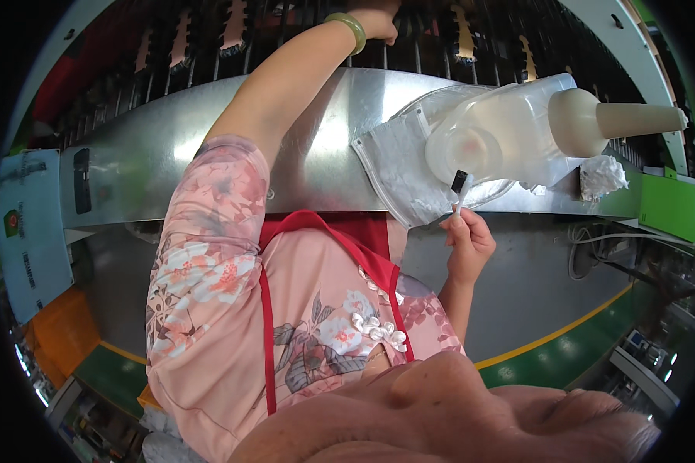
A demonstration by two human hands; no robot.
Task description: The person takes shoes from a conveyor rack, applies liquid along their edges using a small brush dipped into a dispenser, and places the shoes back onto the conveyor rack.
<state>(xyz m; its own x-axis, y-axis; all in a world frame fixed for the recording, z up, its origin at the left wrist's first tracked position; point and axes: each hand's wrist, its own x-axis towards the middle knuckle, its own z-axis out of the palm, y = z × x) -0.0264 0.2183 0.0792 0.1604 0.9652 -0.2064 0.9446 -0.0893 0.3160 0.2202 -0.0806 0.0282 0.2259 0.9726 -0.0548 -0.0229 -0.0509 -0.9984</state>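
My left hand (374,23) reaches to the far edge of the view, among a row of dark upright rods (417,58); a pale green bangle (350,29) circles its wrist. Its fingers are partly cut off, and whatever they touch is hidden. Close to my body, my right hand (471,239) is closed in a pinch on a small brush (459,184) with black bristles and a pale handle. The bristles point up and away from me, beside a translucent plastic bottle (494,127) with a long beige nozzle.
The bottle is on a clear zip pouch (401,162) on the metal ledge (309,166). A crumpled white wad (602,177) and a green box (670,207) are at right. Pale, dark-edged strips (233,27) sit among the rods. A light blue box (32,231) stands at left.
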